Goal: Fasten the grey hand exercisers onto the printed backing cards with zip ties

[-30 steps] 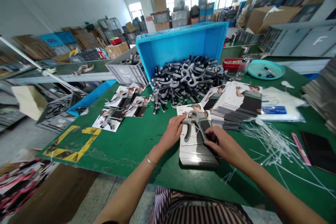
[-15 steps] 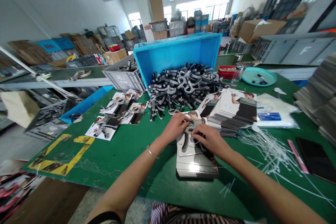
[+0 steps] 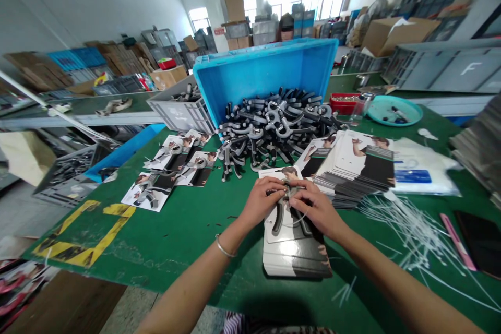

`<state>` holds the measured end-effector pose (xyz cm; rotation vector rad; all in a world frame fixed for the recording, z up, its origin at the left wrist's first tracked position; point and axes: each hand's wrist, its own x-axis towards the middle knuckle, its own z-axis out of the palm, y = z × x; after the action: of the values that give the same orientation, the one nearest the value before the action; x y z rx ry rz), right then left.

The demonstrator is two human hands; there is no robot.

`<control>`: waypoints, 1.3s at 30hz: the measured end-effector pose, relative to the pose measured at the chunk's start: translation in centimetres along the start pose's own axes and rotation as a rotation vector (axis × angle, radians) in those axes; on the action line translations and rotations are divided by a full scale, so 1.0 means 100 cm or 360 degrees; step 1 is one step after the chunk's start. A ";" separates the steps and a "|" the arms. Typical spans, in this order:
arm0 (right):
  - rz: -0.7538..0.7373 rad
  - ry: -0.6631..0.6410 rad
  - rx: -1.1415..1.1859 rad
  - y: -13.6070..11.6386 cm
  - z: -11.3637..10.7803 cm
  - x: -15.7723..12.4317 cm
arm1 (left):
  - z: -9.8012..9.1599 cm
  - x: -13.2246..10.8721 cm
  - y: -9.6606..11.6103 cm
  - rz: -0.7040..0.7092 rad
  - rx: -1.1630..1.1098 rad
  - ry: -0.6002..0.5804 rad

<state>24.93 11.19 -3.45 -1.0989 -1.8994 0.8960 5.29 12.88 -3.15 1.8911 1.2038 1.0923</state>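
Maybe to stop sliding, the left hand (image 3: pixel 261 200) pinches the gray grip (image 3: pixel 278 218) on the card pile (image 3: pixel 289 262), while the right hand (image 3: pixel 318 206) seems to squeeze the white tie (image 3: pixel 300 219) between its fingers.

Left hand (image 3: pixel 263 201) and right hand (image 3: pixel 320 210) close together, fingers (image 3: pixel 275 186) pinched at the coil end of a grey grip (image 3: pixel 278 220). Thin white tie (image 3: pixel 302 217) loops out below the right. Grip lies on a card stack (image 3: pixel 289 266), handles toward wearer. Green tabletop (image 3: pixel 188 250). Left: several cards (image 3: pixel 143 191) bearing grips. Beyond: blue crate (image 3: pixel 266 70), tipped forward, grip pile (image 3: pixel 270 128) spilling out. Right: second stack (image 3: pixel 352 167), loose ties (image 3: pixel 415 229), pink tool (image 3: pixel 456 240).
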 end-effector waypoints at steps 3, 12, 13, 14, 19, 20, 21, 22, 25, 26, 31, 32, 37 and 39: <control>-0.0034 -0.0021 -0.0141 -0.001 0.002 -0.005 | 0.003 0.001 -0.001 -0.0003 -0.0004 0.0058; -0.0019 -0.0038 -0.0191 0.002 0.007 0.001 | 0.007 -0.006 -0.005 -0.0005 -0.0013 0.0065; -0.0019 -0.0038 -0.0189 0.001 0.007 0.002 | 0.007 -0.006 -0.005 -0.0008 -0.0009 0.0066; -0.0017 -0.0037 -0.0188 0.001 0.006 0.002 | 0.007 -0.006 -0.005 -0.0014 -0.0004 0.0066; 0.0002 -0.0055 -0.0182 -0.003 0.005 0.003 | 0.007 -0.006 -0.005 -0.0009 -0.0010 0.0063; 0.0005 -0.0053 -0.0182 -0.004 0.005 0.004 | 0.007 -0.007 -0.004 0.0001 -0.0015 0.0064; 0.0008 -0.0051 -0.0183 -0.004 0.006 0.004 | 0.007 -0.007 -0.004 0.0012 -0.0019 0.0069; 0.0009 -0.0047 -0.0183 -0.004 0.007 0.004 | 0.006 -0.008 -0.004 0.0019 -0.0021 0.0075; 0.0023 0.0009 -0.0178 -0.003 0.011 0.005 | 0.003 -0.011 -0.002 0.0037 -0.0032 0.0037; 0.0033 0.0049 -0.0175 -0.002 0.013 0.005 | 0.002 -0.011 -0.002 0.0041 -0.0047 -0.0007; -0.0005 0.0138 -0.0182 0.002 0.017 0.006 | -0.006 -0.005 -0.002 -0.0093 -0.0242 -0.0093; -0.0035 0.0128 -0.0166 0.002 0.016 0.006 | -0.007 -0.003 -0.001 -0.0157 -0.0252 -0.0069; -0.0054 0.0146 -0.0089 0.000 0.012 0.003 | -0.004 -0.005 0.025 0.0020 0.0255 0.0125; -0.0005 0.0171 -0.0052 -0.001 0.013 0.003 | 0.005 -0.019 0.036 0.0220 0.0493 0.0085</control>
<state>23.67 11.13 -3.96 -1.1404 -1.8324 0.7908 6.69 9.72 -0.93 2.2200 1.3521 1.0833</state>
